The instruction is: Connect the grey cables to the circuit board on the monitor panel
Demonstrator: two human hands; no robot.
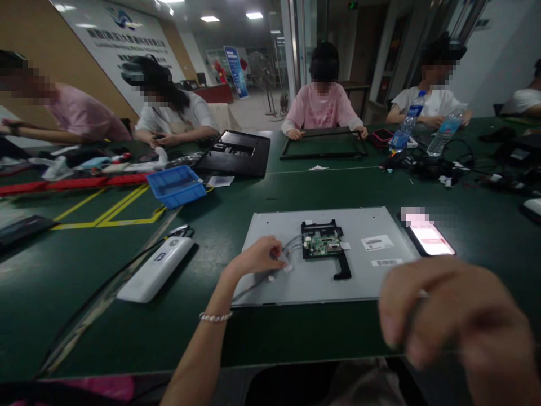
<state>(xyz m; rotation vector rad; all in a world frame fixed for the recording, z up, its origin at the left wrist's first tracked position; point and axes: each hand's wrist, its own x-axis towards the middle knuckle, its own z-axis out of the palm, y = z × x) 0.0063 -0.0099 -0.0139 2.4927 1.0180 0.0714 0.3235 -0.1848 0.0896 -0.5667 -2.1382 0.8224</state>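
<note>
A grey metal panel (363,270) lies flat on the green table in front of me. A small green circuit board (322,243) in a black bracket sits at its middle, with thin wires (291,243) running left from it. My left hand (256,256) rests on the panel's left part, its fingers pinched on the wires by a small white connector. My right hand (460,321) is raised close to the camera at the lower right. It is blurred, with fingers curled round a thin dark thing I cannot name.
A lit phone (429,237) lies right of the panel, a white power bank (156,268) with a cable to its left. Farther off are a blue bin (176,185), a black monitor back (239,152), a black frame (323,145) and water bottles (406,129). Several people sit around the table.
</note>
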